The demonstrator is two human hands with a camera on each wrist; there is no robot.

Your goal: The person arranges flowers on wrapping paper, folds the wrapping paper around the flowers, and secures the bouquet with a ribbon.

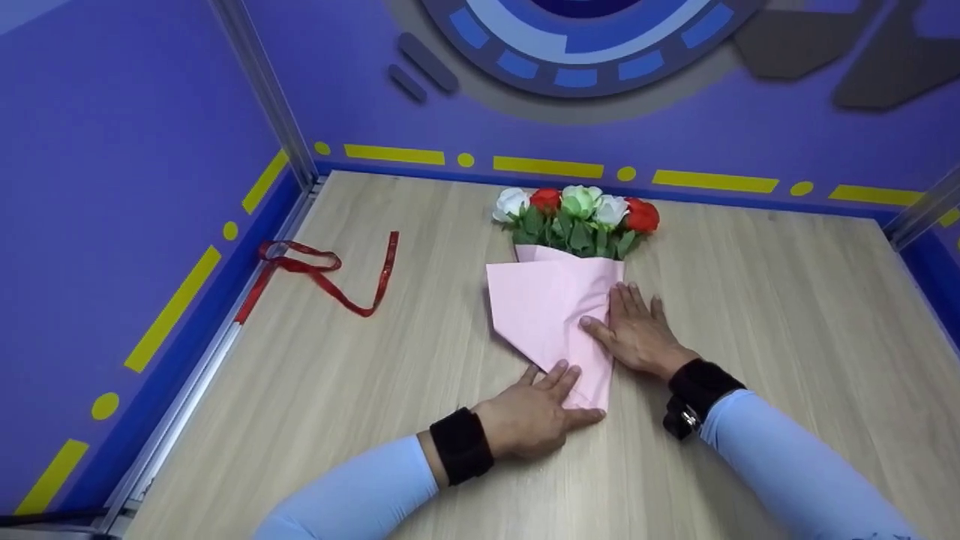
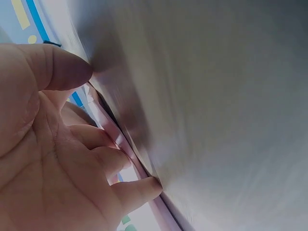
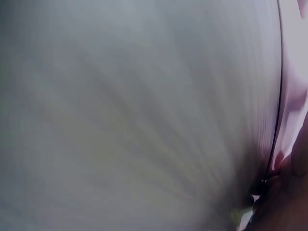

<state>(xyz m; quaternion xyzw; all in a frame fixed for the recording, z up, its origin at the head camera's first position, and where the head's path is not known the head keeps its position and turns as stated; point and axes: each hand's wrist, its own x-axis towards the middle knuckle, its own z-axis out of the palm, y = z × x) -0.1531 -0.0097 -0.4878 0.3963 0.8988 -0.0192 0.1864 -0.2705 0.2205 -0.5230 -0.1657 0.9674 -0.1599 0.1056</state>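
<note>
A bouquet of artificial flowers, white, red and pale green with green leaves, lies on the table inside folded pink wrapping paper. My left hand rests at the paper's lower end, its fingers spread and fairly straight on the folded sheet. In the left wrist view that left hand shows its palm, with fingertips along the thin pink edge. My right hand presses flat along the paper's right edge, thumb reaching over the front. Only a dark part of the right hand shows in the right wrist view.
A red ribbon lies loosely looped on the left of the wooden table, one end over the metal edge rail. Blue-purple panels with yellow markings stand along the left and back.
</note>
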